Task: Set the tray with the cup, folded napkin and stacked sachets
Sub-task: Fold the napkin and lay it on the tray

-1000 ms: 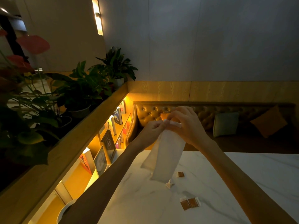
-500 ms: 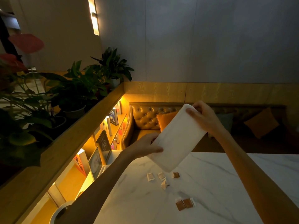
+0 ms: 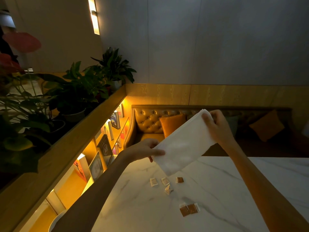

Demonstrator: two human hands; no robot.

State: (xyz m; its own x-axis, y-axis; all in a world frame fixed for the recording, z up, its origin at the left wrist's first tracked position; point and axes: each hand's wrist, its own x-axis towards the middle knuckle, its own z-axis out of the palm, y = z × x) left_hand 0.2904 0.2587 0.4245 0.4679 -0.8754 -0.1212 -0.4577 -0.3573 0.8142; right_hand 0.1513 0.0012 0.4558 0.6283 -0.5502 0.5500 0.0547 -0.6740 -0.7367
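Left hand [image 3: 145, 149] pinching the lower left edge of the napkin [image 3: 182, 144], thumb on top, fingers underneath. Right hand [image 3: 215, 126] gripping the upper right end, fingers curled over the corner. Napkin white, folded into a long strip, stretched slantwise between the two hands and held in the air above the far edge of the table [image 3: 217, 190], lower end hanging free over it, not touching.

Below that lower end, on the marble top, a loose cluster of sachets: two pale ones [image 3: 153, 182] side by side, a third pale one [image 3: 168, 189] tipped up just nearer, a brown one [image 3: 179, 180] to their right. Nearer still and apart from these, a pair of brown sachets [image 3: 189, 209] lying touching. None stacked.

At the bottom left, past the left forearm, a white curved rim [image 3: 56, 220], too cut off to name.

Beyond the table, a tufted bench [image 3: 148, 121] with an orange cushion [image 3: 172, 123] and a darker cushion [image 3: 267, 126] further right. To the left, lit shelves of books [image 3: 115, 119] under a wooden ledge [image 3: 66, 148], potted plants [image 3: 78, 91] on top. Wall light [image 3: 94, 17] high on the wall.
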